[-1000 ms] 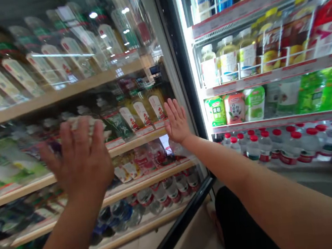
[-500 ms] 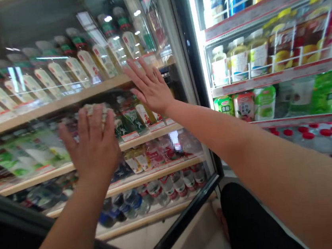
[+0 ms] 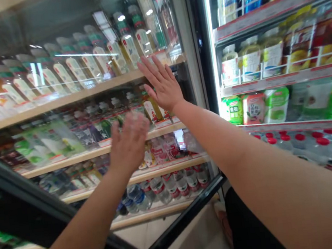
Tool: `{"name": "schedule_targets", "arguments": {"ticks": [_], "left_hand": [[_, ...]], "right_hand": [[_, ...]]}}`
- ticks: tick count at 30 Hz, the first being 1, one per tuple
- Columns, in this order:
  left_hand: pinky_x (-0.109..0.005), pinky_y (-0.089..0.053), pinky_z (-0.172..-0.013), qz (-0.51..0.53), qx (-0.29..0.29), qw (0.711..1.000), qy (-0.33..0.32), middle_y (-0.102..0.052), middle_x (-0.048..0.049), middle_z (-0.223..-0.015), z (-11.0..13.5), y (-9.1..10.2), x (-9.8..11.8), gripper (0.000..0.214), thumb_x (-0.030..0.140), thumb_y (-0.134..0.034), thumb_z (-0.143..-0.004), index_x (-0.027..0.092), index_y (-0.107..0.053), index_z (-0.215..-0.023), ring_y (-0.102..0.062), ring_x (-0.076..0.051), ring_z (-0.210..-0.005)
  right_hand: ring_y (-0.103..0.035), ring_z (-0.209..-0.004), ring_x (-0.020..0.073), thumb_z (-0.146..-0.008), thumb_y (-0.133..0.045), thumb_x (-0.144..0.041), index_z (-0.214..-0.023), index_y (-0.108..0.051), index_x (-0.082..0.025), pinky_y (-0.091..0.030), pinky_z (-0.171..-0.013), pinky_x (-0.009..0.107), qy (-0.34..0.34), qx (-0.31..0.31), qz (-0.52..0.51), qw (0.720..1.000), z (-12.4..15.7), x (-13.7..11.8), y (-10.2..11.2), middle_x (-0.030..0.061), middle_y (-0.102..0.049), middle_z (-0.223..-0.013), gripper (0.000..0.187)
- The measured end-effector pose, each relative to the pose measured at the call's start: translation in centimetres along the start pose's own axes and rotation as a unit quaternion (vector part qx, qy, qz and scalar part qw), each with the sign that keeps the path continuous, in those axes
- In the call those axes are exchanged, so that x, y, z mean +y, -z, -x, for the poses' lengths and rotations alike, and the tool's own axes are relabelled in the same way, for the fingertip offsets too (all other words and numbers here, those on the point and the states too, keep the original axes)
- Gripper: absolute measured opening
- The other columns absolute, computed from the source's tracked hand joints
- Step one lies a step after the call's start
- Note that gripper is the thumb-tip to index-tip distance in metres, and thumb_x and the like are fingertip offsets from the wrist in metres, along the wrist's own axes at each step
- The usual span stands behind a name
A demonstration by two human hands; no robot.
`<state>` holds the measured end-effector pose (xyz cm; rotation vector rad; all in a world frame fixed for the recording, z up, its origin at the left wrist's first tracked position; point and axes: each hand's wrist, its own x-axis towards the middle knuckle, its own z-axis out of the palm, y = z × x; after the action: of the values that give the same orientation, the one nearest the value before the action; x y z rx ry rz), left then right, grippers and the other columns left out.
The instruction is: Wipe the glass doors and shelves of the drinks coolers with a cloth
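My left hand (image 3: 127, 143) is raised against the open glass door (image 3: 62, 28) of a drinks fridge, blurred by motion. Its fingers lie flat over a pale cloth (image 3: 137, 116) that barely shows at the fingertips. Up and to the right, my right hand (image 3: 163, 83) presses flat on the same pane near its hinge side, fingers spread and holding nothing. Rows of bottles on wooden shelves (image 3: 69, 96) show in the glass.
The door's black bottom frame (image 3: 180, 224) slants across the lower view. To the right, the lit fridge interior holds shelves (image 3: 283, 78) of juice bottles, green bottles and red-capped water bottles (image 3: 300, 143). A dark trouser leg (image 3: 249, 227) is below my right arm.
My left hand has slid to the right across the glass with the cloth. My right hand rose from the mid door edge to a higher spot on the pane.
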<state>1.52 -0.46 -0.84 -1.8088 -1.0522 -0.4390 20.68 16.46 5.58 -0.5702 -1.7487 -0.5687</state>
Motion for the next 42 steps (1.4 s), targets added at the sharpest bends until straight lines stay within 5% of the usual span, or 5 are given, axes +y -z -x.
{"name": "schedule_targets", "arguments": {"ticks": [9,15,21,26,42], "left_hand": [[-0.056,0.008,-0.131,-0.099,0.096,0.980,0.147,-0.025,-0.0064,-0.174,-0.9,0.2,-1.0,0.054,0.015,-0.050,-0.104,0.020,-0.046,-0.158,-0.008,-0.028,-0.163],[-0.046,0.006,-0.135,-0.076,-0.035,0.979,-0.184,-0.042,-0.0055,-0.165,1.2,-1.1,0.6,0.060,0.006,-0.050,-0.098,0.021,-0.050,-0.156,-0.009,-0.020,-0.161],[-0.054,0.008,-0.133,-0.120,0.087,0.981,0.127,-0.023,-0.0056,-0.174,1.5,1.1,-1.7,0.066,0.009,-0.055,-0.099,0.023,-0.041,-0.162,-0.009,-0.028,-0.163],[-0.046,0.001,-0.136,-0.071,-0.073,0.973,-0.205,-0.040,-0.0001,-0.167,3.8,0.5,-1.4,0.064,0.005,-0.047,-0.098,0.027,-0.047,-0.158,-0.012,-0.019,-0.161],[-0.066,-0.017,-0.130,-0.154,0.042,0.987,0.031,-0.041,-0.0059,-0.167,5.2,5.7,-6.7,0.062,0.017,-0.059,-0.100,0.032,-0.047,-0.159,-0.034,-0.033,-0.157]], "right_hand": [[-0.006,-0.165,0.0207,-0.110,-0.021,-0.046,-0.168,-0.029,-0.029,-0.019,-0.137,0.046,-0.018,-0.051,0.077,0.996,0.1,-0.8,1.1,-0.0068,-0.017,-0.175,0.061],[-0.010,-0.165,0.0222,-0.109,-0.023,-0.042,-0.167,-0.032,-0.026,-0.020,-0.136,0.051,-0.010,-0.036,0.069,0.997,0.2,-0.7,1.1,-0.0042,-0.020,-0.174,0.061],[-0.010,-0.165,0.0222,-0.108,-0.025,-0.043,-0.168,-0.031,-0.027,-0.019,-0.136,0.051,-0.010,-0.038,0.061,0.997,0.3,-0.8,1.3,-0.0043,-0.020,-0.175,0.062],[-0.009,-0.165,0.0211,-0.109,-0.023,-0.043,-0.169,-0.028,-0.028,-0.018,-0.137,0.048,-0.017,-0.051,0.090,0.994,0.3,-0.9,1.4,-0.0052,-0.018,-0.175,0.062],[-0.009,-0.165,0.0219,-0.107,-0.025,-0.042,-0.168,-0.030,-0.025,-0.019,-0.136,0.051,-0.018,-0.039,0.042,0.998,0.4,-1.0,1.4,-0.0031,-0.020,-0.175,0.064]]}}
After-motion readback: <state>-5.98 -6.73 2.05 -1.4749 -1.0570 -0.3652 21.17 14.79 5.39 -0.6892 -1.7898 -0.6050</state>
